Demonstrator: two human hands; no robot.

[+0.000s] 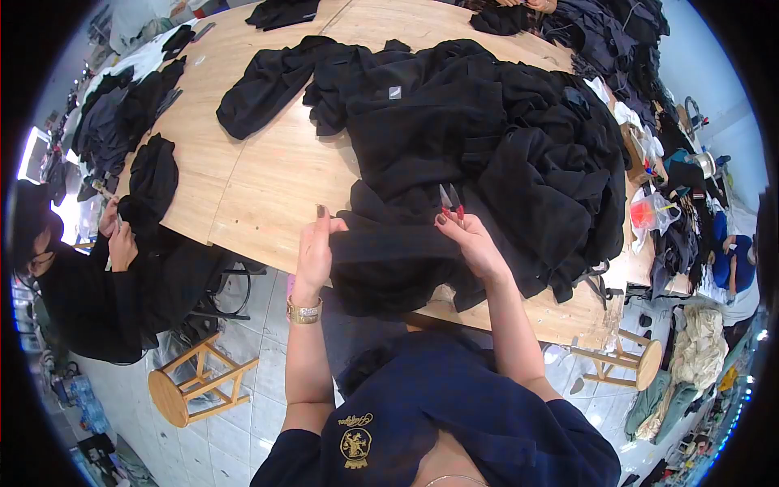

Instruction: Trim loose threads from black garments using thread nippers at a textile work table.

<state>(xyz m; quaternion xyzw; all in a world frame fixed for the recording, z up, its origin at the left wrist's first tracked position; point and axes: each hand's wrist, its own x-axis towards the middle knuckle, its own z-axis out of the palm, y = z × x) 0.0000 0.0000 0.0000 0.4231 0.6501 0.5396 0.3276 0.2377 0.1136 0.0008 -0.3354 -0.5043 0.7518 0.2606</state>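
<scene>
A black garment (398, 258) is stretched between my two hands at the table's near edge. My left hand (315, 253) pinches one end of its band, thumb up. At the other end, my right hand (477, 247) grips the fabric and also holds a pair of thread snips (451, 201) with red handles, blades pointing away from me. The rest of the dark cloth hangs below the band toward my lap. Just beyond my hands lies a big heap of black garments (430, 138), one bearing a small grey patch (395, 92).
A wooden table (268, 187) spreads ahead. On the left a person in black (89, 284) works on dark cloth; another person's hands (531, 4) show at the far edge. Wooden stools (172, 398) stand on the tiled floor. A plastic cup with red contents (643, 214) sits at the right.
</scene>
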